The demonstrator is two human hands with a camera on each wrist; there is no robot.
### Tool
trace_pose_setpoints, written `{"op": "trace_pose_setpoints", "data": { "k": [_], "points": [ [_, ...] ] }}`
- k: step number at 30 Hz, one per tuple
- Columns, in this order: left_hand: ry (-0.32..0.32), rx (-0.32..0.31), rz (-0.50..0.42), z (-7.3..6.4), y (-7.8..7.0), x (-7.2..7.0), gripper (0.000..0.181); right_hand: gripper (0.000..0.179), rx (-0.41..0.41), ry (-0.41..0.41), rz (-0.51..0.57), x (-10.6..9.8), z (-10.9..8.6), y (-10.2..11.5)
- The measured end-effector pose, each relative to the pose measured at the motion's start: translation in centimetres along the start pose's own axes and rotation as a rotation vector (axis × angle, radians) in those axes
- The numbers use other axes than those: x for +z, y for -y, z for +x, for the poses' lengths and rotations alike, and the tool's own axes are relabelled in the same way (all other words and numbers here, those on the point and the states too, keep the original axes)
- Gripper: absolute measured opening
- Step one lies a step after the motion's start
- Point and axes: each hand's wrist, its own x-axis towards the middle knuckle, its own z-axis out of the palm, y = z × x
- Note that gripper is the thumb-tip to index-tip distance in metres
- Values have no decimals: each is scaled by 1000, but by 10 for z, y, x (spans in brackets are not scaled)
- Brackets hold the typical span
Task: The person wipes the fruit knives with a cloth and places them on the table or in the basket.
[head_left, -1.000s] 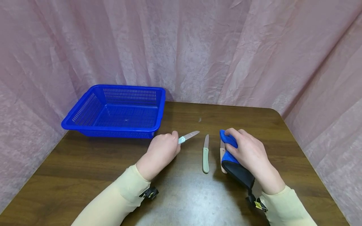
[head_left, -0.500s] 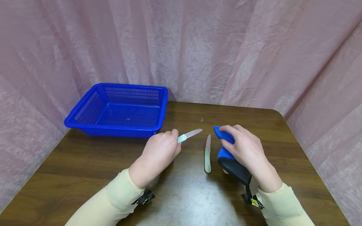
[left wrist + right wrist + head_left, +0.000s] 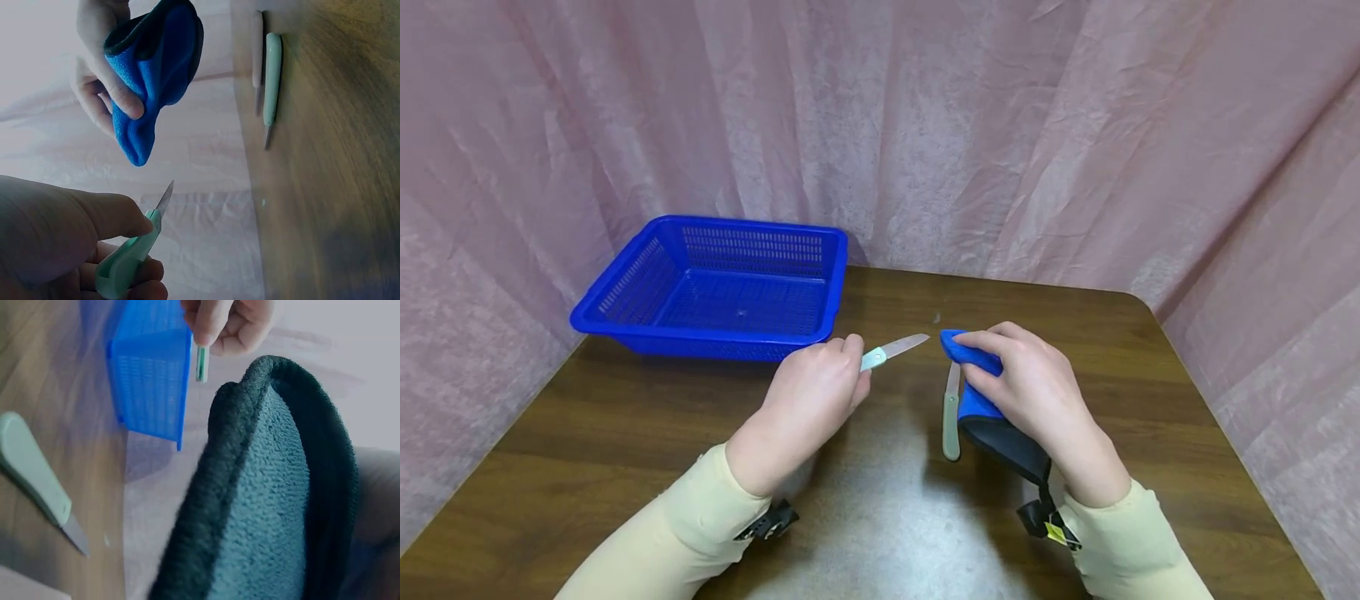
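Soft light filled the head view; haze dulled the wrist views.
Glare whitened the table (image 3: 917, 550) at bottom centre of the head view, shadow lay below the right hand (image 3: 1037, 387), and the curtain (image 3: 917, 150) shone faintly at upper centre. The left wrist view was dim at lower right; the right one washed out at upper right, its cloth (image 3: 269, 506) blurred low down.

Fuzzy cloth (image 3: 157, 72), metal blade (image 3: 907, 345), glossy wooden table (image 3: 887, 533), plastic basket (image 3: 707, 345)
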Motion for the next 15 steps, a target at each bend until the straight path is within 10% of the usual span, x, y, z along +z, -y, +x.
{"op": "trace_pose_setpoints", "data": {
  "k": [15],
  "points": [
    [-23, 10, -21, 3, 0, -4, 36, 31, -94, -20, 59, 5, 14, 24]
  ]
}}
